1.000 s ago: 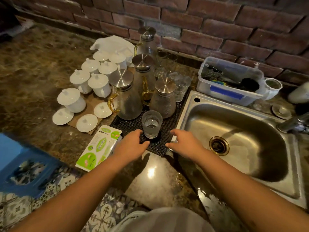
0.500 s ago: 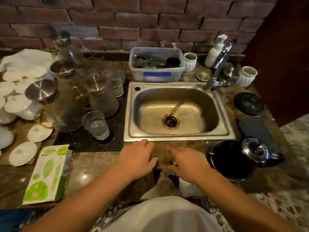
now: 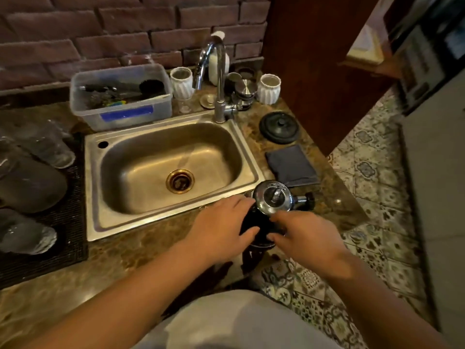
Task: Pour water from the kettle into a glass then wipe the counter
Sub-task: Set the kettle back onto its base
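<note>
Both hands are on the kettle (image 3: pixel 270 212) here, at the front edge of the bench (image 3: pixel 130 250), just right of the sink (image 3: pixel 166 170). The left hand (image 3: pixel 221 230) lies against the kettle's dark body from the left, fingers spread and curved around it, not closed tight. The right hand (image 3: pixel 302 235) comes in from the right, fingers bent toward the same dark body; whether it truly grips is hard to tell from up here. The kettle's shiny chrome lid (image 3: pixel 273 200) faces the camera, with the spout (image 3: pixel 305 199) pointing off to the right. Just behind it lies a folded grey cloth (image 3: pixel 292 163), flat on the bench, and beyond that a round black lid (image 3: pixel 279 127). Far left, blurred glasses (image 3: pixel 47 144) stand on a dark mat (image 3: pixel 73 215). The tap (image 3: pixel 216 79) arches over the back of the sink, beside a plastic tub (image 3: pixel 120 96).
</note>
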